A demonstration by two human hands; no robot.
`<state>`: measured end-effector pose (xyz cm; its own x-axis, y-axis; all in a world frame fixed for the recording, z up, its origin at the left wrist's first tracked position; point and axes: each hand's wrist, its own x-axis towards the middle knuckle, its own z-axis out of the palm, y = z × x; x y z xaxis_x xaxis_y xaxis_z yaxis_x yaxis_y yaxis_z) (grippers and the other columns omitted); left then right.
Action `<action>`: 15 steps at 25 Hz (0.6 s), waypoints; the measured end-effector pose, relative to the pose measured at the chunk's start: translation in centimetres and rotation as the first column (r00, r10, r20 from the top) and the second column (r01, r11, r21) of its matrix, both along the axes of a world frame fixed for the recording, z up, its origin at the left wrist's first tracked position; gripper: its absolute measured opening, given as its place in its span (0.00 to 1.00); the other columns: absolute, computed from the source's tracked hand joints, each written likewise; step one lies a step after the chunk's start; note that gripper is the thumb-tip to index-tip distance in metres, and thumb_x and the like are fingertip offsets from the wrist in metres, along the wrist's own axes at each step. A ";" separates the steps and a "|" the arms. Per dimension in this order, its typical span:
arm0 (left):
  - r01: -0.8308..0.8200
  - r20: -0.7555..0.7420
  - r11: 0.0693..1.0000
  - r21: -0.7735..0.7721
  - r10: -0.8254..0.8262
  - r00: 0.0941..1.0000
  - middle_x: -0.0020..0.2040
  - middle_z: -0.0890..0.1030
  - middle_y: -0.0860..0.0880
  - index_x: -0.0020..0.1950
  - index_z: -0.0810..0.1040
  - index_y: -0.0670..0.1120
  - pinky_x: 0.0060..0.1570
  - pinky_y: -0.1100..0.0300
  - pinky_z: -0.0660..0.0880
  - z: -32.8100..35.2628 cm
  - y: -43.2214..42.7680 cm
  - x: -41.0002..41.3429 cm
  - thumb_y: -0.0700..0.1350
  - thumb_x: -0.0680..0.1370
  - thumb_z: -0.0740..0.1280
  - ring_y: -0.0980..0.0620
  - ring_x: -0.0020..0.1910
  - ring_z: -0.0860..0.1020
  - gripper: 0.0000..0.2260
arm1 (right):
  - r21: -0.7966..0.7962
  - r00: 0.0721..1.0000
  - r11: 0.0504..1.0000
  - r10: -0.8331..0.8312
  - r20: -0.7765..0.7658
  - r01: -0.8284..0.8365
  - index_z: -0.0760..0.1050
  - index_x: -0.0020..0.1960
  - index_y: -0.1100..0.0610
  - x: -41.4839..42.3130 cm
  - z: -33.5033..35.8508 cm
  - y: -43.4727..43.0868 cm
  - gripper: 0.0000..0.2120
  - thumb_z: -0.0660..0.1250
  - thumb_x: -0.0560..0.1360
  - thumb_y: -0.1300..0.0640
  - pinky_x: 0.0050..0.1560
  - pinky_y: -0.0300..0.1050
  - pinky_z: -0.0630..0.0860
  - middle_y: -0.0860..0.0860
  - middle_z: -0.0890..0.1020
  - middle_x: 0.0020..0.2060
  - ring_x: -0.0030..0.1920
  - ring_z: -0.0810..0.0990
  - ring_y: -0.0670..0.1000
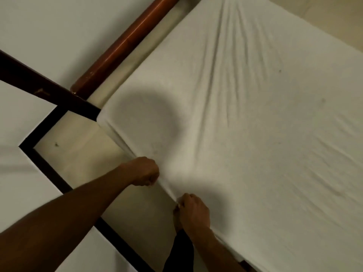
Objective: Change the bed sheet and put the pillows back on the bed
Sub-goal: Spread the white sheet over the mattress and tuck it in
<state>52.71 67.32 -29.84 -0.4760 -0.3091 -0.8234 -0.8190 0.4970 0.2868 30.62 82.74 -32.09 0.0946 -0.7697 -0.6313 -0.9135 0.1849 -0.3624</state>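
The white bed sheet [245, 124] covers the mattress, its far end cut off by the frame, and its tucked edge is hidden under my fists. My left hand [144, 171] and right hand [193, 212] each have a clenched grip on a bunched fold at the near edge. Beyond are a reddish wooden headboard rail [125, 44], pale floor [25, 173] and dark skirting [47, 171].
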 end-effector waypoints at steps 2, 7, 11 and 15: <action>-0.125 -0.050 0.992 -0.010 0.124 0.991 0.51 0.84 0.52 0.52 0.84 0.50 0.52 0.55 0.78 0.0 -0.1 1.7 0.49 0.77 0.72 0.51 0.49 0.82 0.06 | -0.032 0.999 0.999 -0.037 0.000 0.037 0.78 0.50 0.47 0.0 0.3 -1.7 0.10 0.61 0.79 0.45 0.47 0.46 0.80 0.44 0.81 0.44 0.45 0.81 0.47; -0.829 -0.315 0.495 -0.260 0.768 0.558 0.43 0.82 0.52 0.48 0.82 0.49 0.46 0.56 0.77 -0.3 -3.1 7.2 0.51 0.79 0.72 0.52 0.42 0.80 0.06 | -0.145 0.998 0.989 -0.030 0.059 0.038 0.75 0.54 0.49 1.3 0.7 -8.3 0.08 0.59 0.82 0.48 0.46 0.50 0.81 0.46 0.80 0.48 0.47 0.81 0.50; -0.909 -0.486 0.054 -0.413 0.831 0.270 0.52 0.84 0.44 0.56 0.82 0.45 0.53 0.51 0.78 -0.5 -7.2 10.1 0.50 0.78 0.74 0.43 0.50 0.82 0.11 | -0.258 0.996 0.966 0.008 0.090 0.016 0.72 0.61 0.49 4.7 0.4 -12.0 0.14 0.63 0.81 0.42 0.50 0.51 0.82 0.47 0.78 0.54 0.53 0.79 0.51; -0.898 -0.505 -0.167 -0.406 0.860 0.069 0.62 0.79 0.39 0.63 0.78 0.43 0.56 0.45 0.77 -2.5 -9.7 11.7 0.52 0.78 0.75 0.38 0.57 0.80 0.18 | -0.295 0.996 0.956 0.031 0.085 -0.005 0.73 0.62 0.49 7.9 0.0 -13.8 0.14 0.65 0.80 0.44 0.53 0.52 0.81 0.48 0.78 0.56 0.57 0.78 0.53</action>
<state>64.43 57.59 -32.31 0.6024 -0.7543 -0.2610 -0.6271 -0.6495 0.4299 38.53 68.97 -32.06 0.1551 -0.9177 -0.3657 -0.8776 0.0419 -0.4775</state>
